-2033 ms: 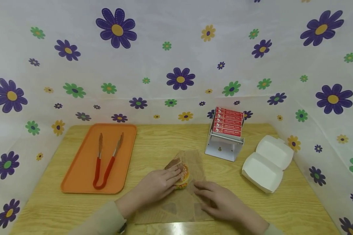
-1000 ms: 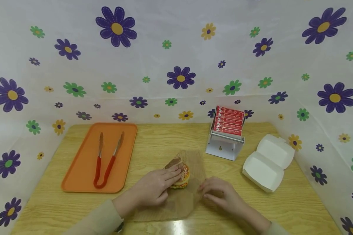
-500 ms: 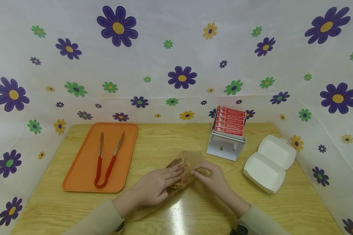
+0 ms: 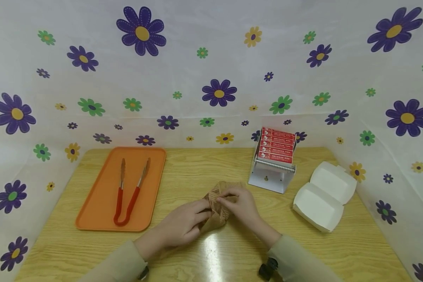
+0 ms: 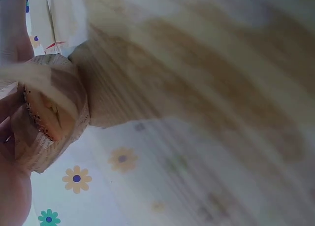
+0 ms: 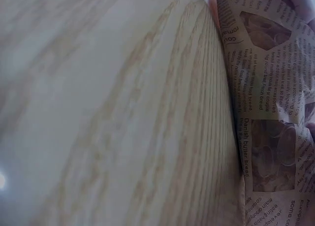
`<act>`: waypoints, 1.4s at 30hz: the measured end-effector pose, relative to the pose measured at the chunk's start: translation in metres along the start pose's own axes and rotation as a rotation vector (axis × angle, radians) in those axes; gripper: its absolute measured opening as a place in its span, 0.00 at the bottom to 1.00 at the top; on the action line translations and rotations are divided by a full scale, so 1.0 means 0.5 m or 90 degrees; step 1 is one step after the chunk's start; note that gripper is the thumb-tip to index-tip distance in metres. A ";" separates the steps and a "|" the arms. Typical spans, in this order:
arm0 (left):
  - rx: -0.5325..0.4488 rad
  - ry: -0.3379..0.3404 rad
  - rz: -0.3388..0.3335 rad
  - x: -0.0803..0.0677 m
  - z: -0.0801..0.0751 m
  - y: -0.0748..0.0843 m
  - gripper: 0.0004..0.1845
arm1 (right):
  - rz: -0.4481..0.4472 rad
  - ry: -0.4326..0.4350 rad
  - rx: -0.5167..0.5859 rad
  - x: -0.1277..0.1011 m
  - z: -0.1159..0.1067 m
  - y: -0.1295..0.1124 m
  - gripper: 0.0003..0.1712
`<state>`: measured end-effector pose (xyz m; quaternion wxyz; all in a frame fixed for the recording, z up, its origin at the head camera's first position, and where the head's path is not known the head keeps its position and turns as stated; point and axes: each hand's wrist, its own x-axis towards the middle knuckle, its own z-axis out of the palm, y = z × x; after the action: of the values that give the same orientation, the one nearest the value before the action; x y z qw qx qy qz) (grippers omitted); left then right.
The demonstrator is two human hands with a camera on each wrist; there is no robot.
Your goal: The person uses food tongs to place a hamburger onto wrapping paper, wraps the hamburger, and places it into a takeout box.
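Two hands on wrapped burger (image 4: 216,213), table (image 4: 197,172) centre; left hand (image 4: 183,225) at burger's 8 o'clock, fingers curled round paper; right hand (image 4: 241,205) at 3 o'clock, pinching paper fold over top; box (image 4: 320,196) farther out at 3 o'clock, right hand nearer.

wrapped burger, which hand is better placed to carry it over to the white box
Probably right. The right hand already grips the paper-wrapped burger on its box side; the open white box lies to the right.
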<state>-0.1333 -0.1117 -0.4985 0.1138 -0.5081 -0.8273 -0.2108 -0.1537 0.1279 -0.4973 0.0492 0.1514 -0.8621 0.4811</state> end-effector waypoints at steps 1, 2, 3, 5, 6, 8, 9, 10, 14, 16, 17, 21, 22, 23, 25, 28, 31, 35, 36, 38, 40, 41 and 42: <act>-0.003 0.003 -0.005 -0.001 -0.002 0.001 0.20 | -0.007 0.002 -0.015 0.000 0.002 -0.001 0.04; -0.006 0.006 -0.012 -0.002 -0.004 0.002 0.20 | -0.016 0.004 -0.026 0.001 0.004 -0.002 0.05; -0.005 0.008 -0.023 -0.004 -0.005 0.004 0.20 | -0.025 0.006 -0.042 0.001 0.005 -0.003 0.05; -0.006 0.005 -0.060 -0.008 -0.009 0.010 0.19 | -0.043 0.008 -0.067 0.000 0.008 -0.006 0.06; -0.012 -0.001 -0.090 -0.010 -0.011 0.016 0.20 | -0.052 0.008 -0.078 0.000 0.008 -0.008 0.06; -0.011 0.010 -0.131 -0.013 -0.011 0.027 0.23 | -0.067 0.010 -0.099 -0.001 0.008 -0.010 0.06; -0.007 0.016 -0.144 -0.014 -0.010 0.032 0.26 | -0.069 0.008 -0.107 -0.002 0.008 -0.011 0.07; -0.002 0.021 -0.151 -0.014 -0.010 0.036 0.29 | -0.069 0.007 -0.111 -0.002 0.008 -0.012 0.06; 0.063 0.043 -0.102 -0.013 -0.003 0.038 0.32 | -0.067 0.005 -0.125 0.000 0.007 -0.013 0.06; 0.092 0.043 -0.080 -0.012 -0.001 0.036 0.29 | -0.064 0.002 -0.131 0.002 0.007 -0.013 0.05; 0.099 0.046 -0.073 -0.013 0.000 0.036 0.27 | -0.063 0.000 -0.133 0.003 0.007 -0.012 0.05; 0.099 0.053 -0.079 -0.015 0.002 0.035 0.23 | -0.056 -0.009 -0.131 0.007 0.007 -0.009 0.04; 0.100 0.050 -0.080 -0.016 0.002 0.036 0.23 | -0.054 -0.010 -0.129 0.007 0.006 -0.008 0.04; 0.102 0.044 -0.079 -0.017 0.001 0.035 0.23 | -0.051 -0.011 -0.128 0.008 0.006 -0.008 0.04; 0.113 0.027 -0.072 -0.017 0.000 0.035 0.23 | -0.043 -0.013 -0.125 0.009 0.006 -0.008 0.04; 0.115 0.000 -0.060 -0.019 -0.006 0.032 0.26 | -0.026 -0.015 -0.124 0.010 0.005 -0.009 0.04; 0.086 -0.013 -0.054 -0.021 -0.014 0.027 0.27 | -0.012 -0.021 -0.122 0.011 0.004 -0.009 0.04; 0.057 -0.006 -0.033 -0.020 -0.019 0.019 0.24 | 0.002 -0.031 -0.098 0.013 0.001 -0.009 0.03; 0.059 -0.003 -0.027 -0.019 -0.020 0.017 0.23 | 0.004 -0.032 -0.089 0.014 0.000 -0.008 0.03; 0.064 0.002 -0.020 -0.016 -0.019 0.015 0.21 | 0.010 -0.036 -0.072 0.014 -0.001 -0.007 0.03; 0.072 0.005 -0.020 -0.014 -0.021 0.016 0.19 | 0.014 -0.039 -0.063 0.014 -0.002 -0.005 0.03; 0.079 0.005 -0.023 -0.013 -0.021 0.017 0.17 | 0.017 -0.040 -0.060 0.014 -0.003 -0.004 0.03; 0.086 0.006 -0.024 -0.012 -0.022 0.018 0.17 | 0.020 -0.042 -0.058 0.015 -0.003 -0.003 0.03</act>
<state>-0.1228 -0.1181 -0.4893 0.1480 -0.4828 -0.8484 -0.1588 -0.1603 0.1268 -0.4935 0.0197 0.1513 -0.8866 0.4367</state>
